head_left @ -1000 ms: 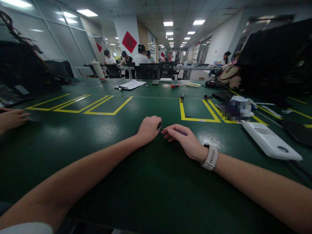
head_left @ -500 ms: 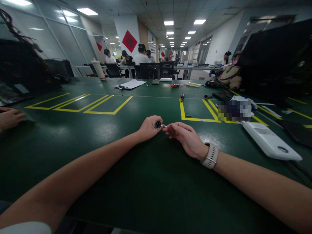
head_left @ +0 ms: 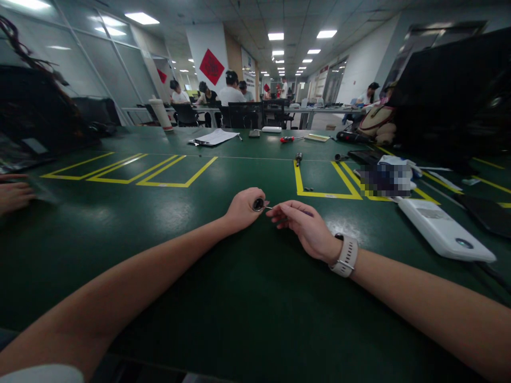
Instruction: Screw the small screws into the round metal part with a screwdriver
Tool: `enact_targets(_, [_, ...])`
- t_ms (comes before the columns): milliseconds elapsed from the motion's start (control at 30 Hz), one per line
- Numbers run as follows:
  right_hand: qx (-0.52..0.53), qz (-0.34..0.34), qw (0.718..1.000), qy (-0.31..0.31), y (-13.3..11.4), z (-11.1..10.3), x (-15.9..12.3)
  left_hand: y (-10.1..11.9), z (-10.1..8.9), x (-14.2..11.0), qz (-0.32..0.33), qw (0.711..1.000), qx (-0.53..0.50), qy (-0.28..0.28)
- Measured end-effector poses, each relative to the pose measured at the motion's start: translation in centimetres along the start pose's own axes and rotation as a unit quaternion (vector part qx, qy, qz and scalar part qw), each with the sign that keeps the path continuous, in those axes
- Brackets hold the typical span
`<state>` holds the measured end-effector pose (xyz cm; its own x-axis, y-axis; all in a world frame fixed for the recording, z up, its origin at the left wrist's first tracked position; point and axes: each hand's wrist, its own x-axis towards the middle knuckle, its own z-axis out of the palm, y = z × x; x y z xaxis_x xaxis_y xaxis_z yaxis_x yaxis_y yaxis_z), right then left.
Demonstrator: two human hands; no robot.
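My left hand (head_left: 240, 209) is closed around a round metal part (head_left: 258, 204), its dark hollow end facing me. In my right hand (head_left: 306, 227) a thin screwdriver (head_left: 269, 207) is pinched between thumb and fingers. Its slim shaft points left at the side of the metal part; whether the tip touches is too small to tell. The fingers cover most of its handle. Both hands are just over the green table (head_left: 239, 298). Beyond them, tiny dark pieces (head_left: 308, 189) lie inside a yellow-taped box, with a metal fitting (head_left: 298, 158) at its far left corner.
A white power bank (head_left: 445, 229) with a cable lies at right, near a dark phone-like slab (head_left: 485, 213). Farther back are a red-handled screwdriver (head_left: 287, 139), papers (head_left: 216, 137) and a tall cup (head_left: 162, 114). Another person's hand (head_left: 16, 194) rests at the left edge.
My hands keep nearly the same place and grip, with the screwdriver still against or beside the metal part. The other person's hand at the left edge has shifted slightly left.
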<state>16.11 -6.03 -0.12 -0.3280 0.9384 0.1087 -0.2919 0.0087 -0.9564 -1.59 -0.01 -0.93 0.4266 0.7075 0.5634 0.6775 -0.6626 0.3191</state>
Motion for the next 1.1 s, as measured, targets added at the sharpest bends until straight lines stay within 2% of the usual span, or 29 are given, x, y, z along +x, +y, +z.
enact_targets(133, [0.019, 0.003, 0.999, -0.026, 0.16, -0.34, 0.06, 0.09, -0.09, 0.04, -0.008, 0.998, -0.068, 0.0])
enact_targets(233, [0.02, -0.004, 1.0, -0.023, 0.17, -0.33, 0.02, 0.15, -0.1, 0.08, -0.009, 0.997, -0.076, -0.006])
enact_targets(400, [-0.005, -0.002, 1.0, 0.01, -0.12, 0.21, -0.17, 0.27, -0.14, 0.04, -0.013, 1.0, 0.022, -0.009])
enact_targets(533, [-0.017, 0.009, 1.0, 0.007, -0.27, 0.4, -0.21, 0.37, -0.22, -0.01, 0.011, 0.998, 0.063, -0.017])
enact_targets(900, [0.031, 0.011, 0.999, -0.018, 0.06, -0.33, 0.04, -0.25, 0.0, 0.13, 0.022, 0.995, -0.096, 0.005])
enact_targets(1100, [0.012, 0.01, 1.0, 0.006, -0.07, 0.17, -0.01, -0.12, 0.09, 0.13, 0.005, 1.0, -0.013, 0.002])
